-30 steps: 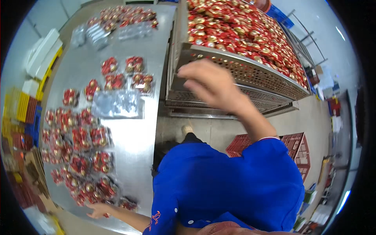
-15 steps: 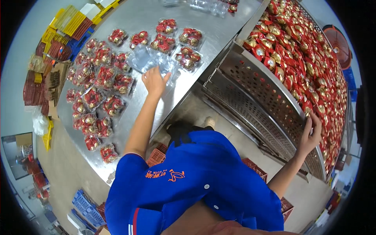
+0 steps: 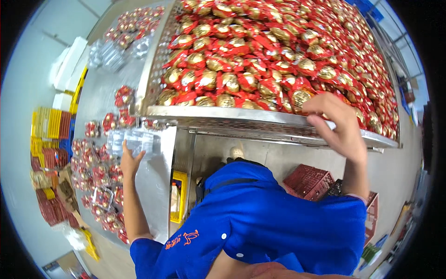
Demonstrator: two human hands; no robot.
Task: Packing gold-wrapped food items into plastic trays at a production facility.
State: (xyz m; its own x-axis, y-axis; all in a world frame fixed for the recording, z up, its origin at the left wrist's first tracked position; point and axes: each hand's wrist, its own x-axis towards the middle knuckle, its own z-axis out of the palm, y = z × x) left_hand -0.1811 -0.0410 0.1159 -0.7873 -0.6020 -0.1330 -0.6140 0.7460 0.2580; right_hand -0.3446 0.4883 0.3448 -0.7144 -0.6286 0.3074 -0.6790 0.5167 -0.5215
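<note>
My left hand (image 3: 131, 161) rests at the near edge of a clear plastic clamshell box (image 3: 139, 142) on the metal table, thumb and index finger spread apart. Around it sit several filled clear packs (image 3: 100, 176) of red-and-gold wrapped balls. My right hand (image 3: 339, 125) hovers over the front rim of a large perforated metal tray (image 3: 209, 112). Its fingers are bent, with the thumb apart, and I see nothing between them. Just beyond the fingertips lie gold balls in red wrappers (image 3: 304, 98), heaped across the tray.
More empty clear boxes (image 3: 111, 56) and filled packs (image 3: 139, 21) stand at the table's far end. Yellow crates (image 3: 46, 125) are stacked beyond its left side. Below the tray are a dark red crate (image 3: 309, 181) and a yellow crate (image 3: 179, 197) on the floor.
My view has swung right, bringing the tray of wrapped balls to the front. My right hand has come in over the tray's rim. My left hand stays by the clear box, fingers spread.
</note>
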